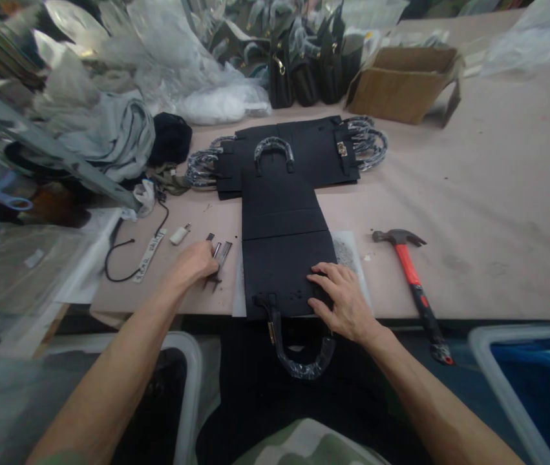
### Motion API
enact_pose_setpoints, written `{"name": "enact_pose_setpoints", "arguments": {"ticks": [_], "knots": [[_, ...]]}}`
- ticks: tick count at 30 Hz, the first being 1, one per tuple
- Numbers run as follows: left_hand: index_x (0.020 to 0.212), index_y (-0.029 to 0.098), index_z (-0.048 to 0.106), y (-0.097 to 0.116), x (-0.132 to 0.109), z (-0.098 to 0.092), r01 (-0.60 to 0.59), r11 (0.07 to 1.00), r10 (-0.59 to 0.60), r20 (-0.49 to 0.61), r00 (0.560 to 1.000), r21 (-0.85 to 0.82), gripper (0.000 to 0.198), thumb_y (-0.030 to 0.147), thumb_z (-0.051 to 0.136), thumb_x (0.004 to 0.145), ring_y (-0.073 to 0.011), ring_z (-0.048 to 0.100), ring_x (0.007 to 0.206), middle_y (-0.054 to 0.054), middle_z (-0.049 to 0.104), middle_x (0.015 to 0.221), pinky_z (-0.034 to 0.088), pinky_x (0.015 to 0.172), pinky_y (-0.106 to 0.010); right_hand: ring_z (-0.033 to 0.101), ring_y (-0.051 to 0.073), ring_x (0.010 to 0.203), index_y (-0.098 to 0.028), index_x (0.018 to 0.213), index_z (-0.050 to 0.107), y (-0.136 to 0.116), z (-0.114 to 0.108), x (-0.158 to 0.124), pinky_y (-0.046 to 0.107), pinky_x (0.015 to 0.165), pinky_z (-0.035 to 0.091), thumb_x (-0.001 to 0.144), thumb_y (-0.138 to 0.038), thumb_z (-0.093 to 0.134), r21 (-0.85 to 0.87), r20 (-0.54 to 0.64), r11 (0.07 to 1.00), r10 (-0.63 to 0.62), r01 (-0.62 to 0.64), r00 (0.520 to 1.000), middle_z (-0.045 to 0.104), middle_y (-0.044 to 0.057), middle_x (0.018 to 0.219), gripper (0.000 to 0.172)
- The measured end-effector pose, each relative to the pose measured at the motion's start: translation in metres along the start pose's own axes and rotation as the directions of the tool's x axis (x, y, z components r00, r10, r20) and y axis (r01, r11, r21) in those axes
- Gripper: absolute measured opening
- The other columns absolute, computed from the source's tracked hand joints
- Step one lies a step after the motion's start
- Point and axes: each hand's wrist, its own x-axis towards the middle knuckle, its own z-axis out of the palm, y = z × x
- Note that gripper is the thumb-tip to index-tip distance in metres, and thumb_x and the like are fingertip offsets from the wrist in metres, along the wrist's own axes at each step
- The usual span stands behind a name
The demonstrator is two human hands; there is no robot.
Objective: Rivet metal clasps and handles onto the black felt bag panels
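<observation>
Where a pinkish worktop [507, 213] spans the frame, a black handbag panel [282, 261] lies at centre; the right hand [343, 300], lower centre, rests on it, grip spread; the left hand [196, 263], left of centre, has its grip curled at slim metal tools [224, 253], hold unclear.

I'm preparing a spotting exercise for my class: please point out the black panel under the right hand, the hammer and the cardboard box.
Black panel [282, 259]: head view, on its flat lower half.
Hammer [419, 293]: head view, on the handle.
Cardboard box [391, 93]: head view, on its front wall.
</observation>
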Motion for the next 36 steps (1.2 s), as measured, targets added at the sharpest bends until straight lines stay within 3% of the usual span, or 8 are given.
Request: {"name": "enact_pose_setpoints", "arguments": {"ticks": [7, 10, 11, 13, 15, 18, 24, 36], "knots": [[0.06, 0.017, 0.056, 0.004, 0.006, -0.011, 0.032, 0.999, -0.032, -0.001, 0.999, 0.036, 0.008, 0.012, 0.061, 0.063, -0.0327, 0.07, 0.085, -0.012, 0.067, 0.069, 0.052, 0.07, -0.034, 0.047, 0.034, 0.126, -0.017, 0.124, 0.062, 0.0, -0.001, -0.001, 0.053, 0.109, 0.033, 0.091, -0.033, 0.063, -0.003, -0.009, 1.0, 0.003, -0.003, 1.0, 0.055, 0.014, 0.135, 0.037], [0.07, 0.017, 0.057, 0.008, -0.01, -0.016, 0.039, 0.947, -0.067, -0.079, 0.995, -0.319, 0.005, 0.018, 0.057, 0.065, -0.0247, 0.068, 0.067, -0.006, 0.063, 0.062, 0.052, 0.06, -0.03, 0.048, 0.034, 0.125, -0.018, 0.124, 0.063, -0.001, -0.002, -0.001, 0.054, 0.108, 0.034, 0.09, -0.032, 0.063, 0.013, -0.016, 1.0, 0.002, -0.002, 1.0, 0.056, 0.014, 0.133, 0.036], [0.077, 0.017, 0.058, 0.013, -0.019, -0.016, 0.016, 0.849, -0.069, -0.081, 0.994, -0.528, 0.013, 0.02, 0.057, 0.064, -0.0217, 0.066, 0.061, -0.003, 0.063, 0.062, 0.051, 0.056, -0.028, 0.048, 0.034, 0.125, -0.018, 0.124, 0.063, -0.002, -0.002, -0.001, 0.054, 0.108, 0.034, 0.09, -0.032, 0.063, 0.017, -0.017, 1.0, 0.003, -0.003, 1.0, 0.057, 0.014, 0.133, 0.036], [0.088, 0.017, 0.058, 0.03, -0.042, -0.012, -0.031, 0.52, -0.012, -0.044, 0.999, -0.854, 0.028, 0.025, 0.062, 0.062, -0.0179, 0.064, 0.055, 0.001, 0.063, 0.064, 0.05, 0.05, -0.025, 0.048, 0.034, 0.125, -0.019, 0.124, 0.063, -0.001, -0.002, -0.001, 0.054, 0.108, 0.034, 0.09, -0.032, 0.063, 0.02, -0.019, 1.0, 0.009, -0.009, 1.0, 0.057, 0.013, 0.133, 0.037], [0.092, 0.018, 0.056, 0.056, -0.065, -0.002, -0.037, 0.267, 0.103, -0.009, 0.995, -0.963, 0.037, 0.03, 0.07, 0.06, -0.0177, 0.067, 0.058, 0.002, 0.065, 0.068, 0.052, 0.049, -0.024, 0.048, 0.034, 0.125, -0.02, 0.125, 0.063, -0.001, -0.001, -0.001, 0.055, 0.109, 0.034, 0.089, -0.032, 0.063, 0.02, -0.017, 1.0, 0.015, -0.015, 1.0, 0.056, 0.013, 0.133, 0.038], [0.087, 0.018, 0.053, 0.096, -0.091, 0.023, -0.064, 0.111, 0.212, -0.039, 0.976, -0.992, 0.037, 0.035, 0.077, 0.064, -0.0188, 0.072, 0.067, 0.0, 0.067, 0.075, 0.057, 0.056, -0.024, 0.048, 0.034, 0.125, -0.02, 0.124, 0.063, -0.001, 0.0, -0.001, 0.055, 0.109, 0.033, 0.089, -0.032, 0.063, 0.015, -0.012, 1.0, 0.016, -0.016, 1.0, 0.057, 0.013, 0.134, 0.037], [0.086, 0.017, 0.059, 0.129, -0.106, 0.059, -0.253, 0.183, 0.286, -0.195, 0.938, -0.95, 0.02, 0.032, 0.07, 0.079, -0.0146, 0.072, 0.072, 0.001, 0.064, 0.078, 0.057, 0.066, -0.022, 0.048, 0.033, 0.124, -0.018, 0.122, 0.063, -0.002, -0.001, -0.001, 0.053, 0.109, 0.033, 0.09, -0.032, 0.062, 0.018, -0.028, 1.0, 0.007, -0.007, 1.0, 0.057, 0.013, 0.132, 0.035], [0.084, 0.019, 0.061, 0.128, -0.111, 0.068, -0.37, 0.327, 0.272, -0.288, 0.918, -0.869, 0.009, 0.027, 0.06, 0.089, -0.0155, 0.072, 0.075, 0.0, 0.069, 0.078, 0.058, 0.07, -0.024, 0.048, 0.033, 0.124, -0.017, 0.122, 0.063, -0.002, -0.001, -0.002, 0.053, 0.108, 0.034, 0.088, -0.029, 0.065, 0.032, -0.038, 0.999, 0.007, -0.006, 0.999, 0.057, 0.014, 0.132, 0.036]]}}
